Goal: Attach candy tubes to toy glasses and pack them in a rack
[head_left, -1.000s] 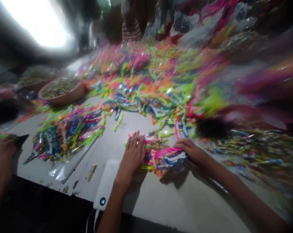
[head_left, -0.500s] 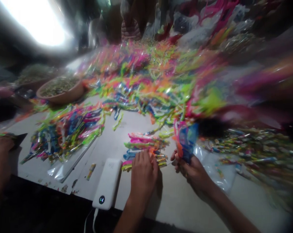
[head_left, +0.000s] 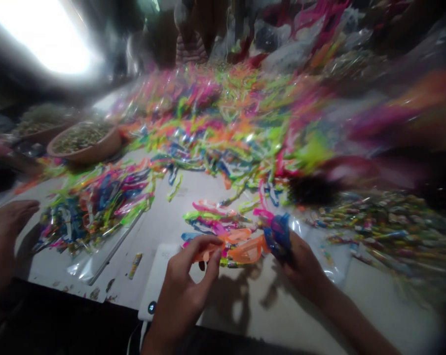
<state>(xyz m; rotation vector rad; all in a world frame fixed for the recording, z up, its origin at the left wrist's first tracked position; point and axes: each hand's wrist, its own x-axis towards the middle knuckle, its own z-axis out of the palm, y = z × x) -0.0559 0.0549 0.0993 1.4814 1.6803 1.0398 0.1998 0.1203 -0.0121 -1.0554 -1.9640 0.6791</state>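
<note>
My left hand (head_left: 188, 281) is raised over a white power bank (head_left: 158, 276), its fingertips pinching an orange plastic strip (head_left: 208, 251). That strip runs into a loose tangle of neon plastic pieces (head_left: 219, 231) on the white table (head_left: 267, 315). My right hand (head_left: 302, 264) grips a blue translucent plastic piece (head_left: 280, 236) at the tangle's right end. A clear plastic bag (head_left: 319, 249) lies under and beyond my right hand.
A co-worker's hand (head_left: 8, 222) is at far left, beside a filled clear bag (head_left: 93, 212). Neon strips (head_left: 208, 128) heap across the table's middle. Small wrapped sticks (head_left: 386, 231) lie at right, terracotta bowls of grain (head_left: 84, 140) at back left, and a person in stripes (head_left: 189, 49) beyond.
My left hand has lifted off the tangle and now pinches the orange strip over the power bank. My right hand has lowered the blue piece toward the tangle. The co-worker's hand has opened.
</note>
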